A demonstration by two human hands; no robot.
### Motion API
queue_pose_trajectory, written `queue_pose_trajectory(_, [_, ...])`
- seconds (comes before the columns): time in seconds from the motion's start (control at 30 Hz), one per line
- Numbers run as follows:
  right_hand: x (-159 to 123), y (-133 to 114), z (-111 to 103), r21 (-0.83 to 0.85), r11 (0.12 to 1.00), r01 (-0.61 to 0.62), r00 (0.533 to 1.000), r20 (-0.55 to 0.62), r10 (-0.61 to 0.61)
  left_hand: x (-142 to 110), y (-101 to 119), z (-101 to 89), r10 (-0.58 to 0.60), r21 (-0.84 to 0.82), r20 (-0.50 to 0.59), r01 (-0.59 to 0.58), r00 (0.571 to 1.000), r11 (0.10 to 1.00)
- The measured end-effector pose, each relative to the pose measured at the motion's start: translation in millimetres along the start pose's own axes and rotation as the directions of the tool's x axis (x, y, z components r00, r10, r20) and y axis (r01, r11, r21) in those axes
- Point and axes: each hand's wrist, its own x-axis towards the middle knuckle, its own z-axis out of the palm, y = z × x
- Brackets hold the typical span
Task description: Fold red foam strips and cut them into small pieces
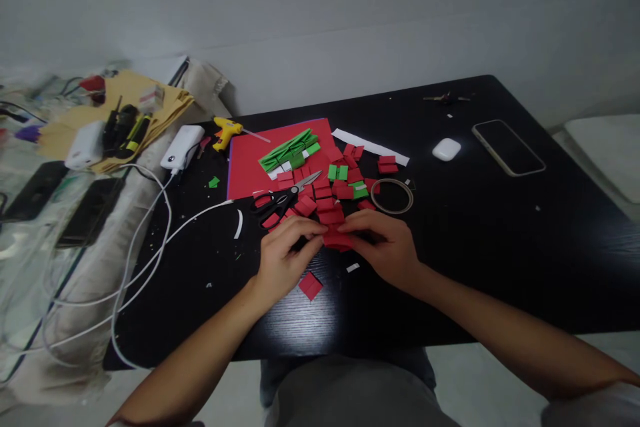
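Observation:
My left hand [285, 255] and my right hand [387, 245] meet over a folded red paper piece [336, 239] on the black table [500, 247], fingers pinched on it from both sides. Just behind lies a pile of small folded red and green paper pieces [333, 190] and black-handled scissors [285, 200]. One loose red piece [311, 285] lies near my left wrist. A red paper sheet [250, 160] carries green folded strips [290, 150].
A tape ring [391, 195], white earbud case [446, 149] and phone [507, 147] lie to the right. A yellow glue gun [225, 132], white power bank [181, 148] and white cables [145, 247] sit left. A cluttered side surface [75, 147] adjoins the table's left edge.

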Motion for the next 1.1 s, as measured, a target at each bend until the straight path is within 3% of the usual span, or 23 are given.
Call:
queue_pose_trajectory(0.23, [1.2,-3.4,-0.8,-0.059,0.998,0.018,1.0,-0.021,-0.02,0.3,1.0,0.2,0.048,0.029,-0.03,-0.047,0.998,0.998])
queue_pose_trajectory(0.67, [1.8,-4.0,-0.3,-0.035,0.999,0.01,1.0,0.004,-0.01,2.3,4.4,1.0,-0.022,-0.007,-0.015,0.022,1.0,1.0])
queue_pose_trajectory(0.8, [0.2,-4.6,1.3,-0.03,0.996,-0.078,0.997,0.025,0.079,2.2,4.8,2.4,-0.039,-0.023,-0.034,0.038,0.999,0.999])
queue_pose_trajectory(0.93, [-1.7,-6.1,2.2,-0.021,0.978,-0.207,0.977,0.046,0.208,-0.9,4.1,4.4,-0.155,-0.089,-0.015,0.153,0.988,0.984])
queue_pose_trajectory(1.1, [0.4,-7.8,2.0,0.083,0.97,-0.228,0.973,0.058,0.224,-0.4,5.5,4.4,-0.203,-0.144,-0.009,0.199,0.979,0.969])
